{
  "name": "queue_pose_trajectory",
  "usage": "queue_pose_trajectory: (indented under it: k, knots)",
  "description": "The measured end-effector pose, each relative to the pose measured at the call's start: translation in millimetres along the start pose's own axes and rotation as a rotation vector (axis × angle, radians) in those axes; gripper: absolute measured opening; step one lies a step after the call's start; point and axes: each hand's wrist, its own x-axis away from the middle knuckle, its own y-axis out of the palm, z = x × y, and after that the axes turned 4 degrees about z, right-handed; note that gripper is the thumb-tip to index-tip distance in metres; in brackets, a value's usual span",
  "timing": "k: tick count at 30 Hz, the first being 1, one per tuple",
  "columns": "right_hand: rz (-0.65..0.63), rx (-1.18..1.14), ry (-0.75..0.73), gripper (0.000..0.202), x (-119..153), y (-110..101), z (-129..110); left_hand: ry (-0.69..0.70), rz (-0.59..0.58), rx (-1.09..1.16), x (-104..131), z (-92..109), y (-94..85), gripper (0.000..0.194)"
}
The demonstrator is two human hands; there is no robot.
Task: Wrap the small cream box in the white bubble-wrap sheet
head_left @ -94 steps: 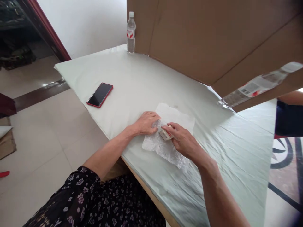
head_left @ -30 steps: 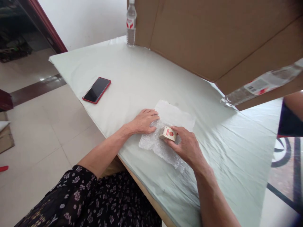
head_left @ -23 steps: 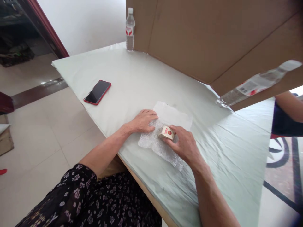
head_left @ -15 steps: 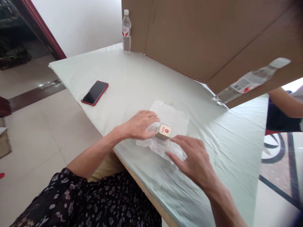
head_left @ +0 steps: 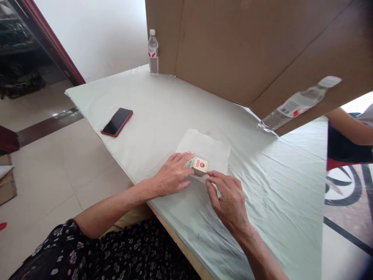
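Right hand (head_left: 229, 198) no longer grips the small box (head_left: 199, 166); it now sits just below it, fingertips pinching the bubble wrap (head_left: 194, 175) edge. Left hand (head_left: 171, 177) shifts nearer, fingers against the box's left side. Wrap's near half now folded up, hidden under both hands.

Left hand (head_left: 171, 177) and right hand (head_left: 227, 194) flank a small box (head_left: 199, 166) on bubble wrap (head_left: 210, 146)
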Motion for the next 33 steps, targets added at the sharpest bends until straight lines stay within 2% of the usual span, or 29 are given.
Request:
queue_pose_trajectory:
  k: [2,4,8,12,17,25,29,31,33]
  knots:
    - [-0.024,-0.024,0.057,0.009,-8,0,8,-0.067,0.060,0.113,-12,-2,2.6,0.008]
    - [-0.077,-0.088,0.147,0.012,-15,4,16,-0.148,0.087,0.255,-24,-4,5.4,0.003]
    - [-0.146,-0.302,0.389,0.020,-27,15,29,-0.326,0.094,0.559,-41,-9,11.1,0.007]
    - [-0.109,-0.427,0.533,0.022,-28,25,31,-0.396,0.154,0.702,-45,-9,18.0,0.011]
    - [-0.049,-0.419,0.547,0.019,-24,26,26,-0.395,0.184,0.771,-43,-7,24.2,0.013]
    - [-0.003,-0.373,0.530,0.017,-21,29,23,-0.381,0.179,0.778,-43,-7,23.2,0.012]
    - [-0.007,-0.349,0.536,0.016,-18,32,25,-0.398,0.146,0.782,-45,-6,21.3,0.012]
    - [-0.032,-0.335,0.527,0.016,-17,31,27,-0.426,0.115,0.779,-46,-6,19.2,0.008]
    - [-0.005,-0.261,0.471,0.016,-18,27,28,-0.456,0.074,0.764,-48,-6,16.9,0.001]
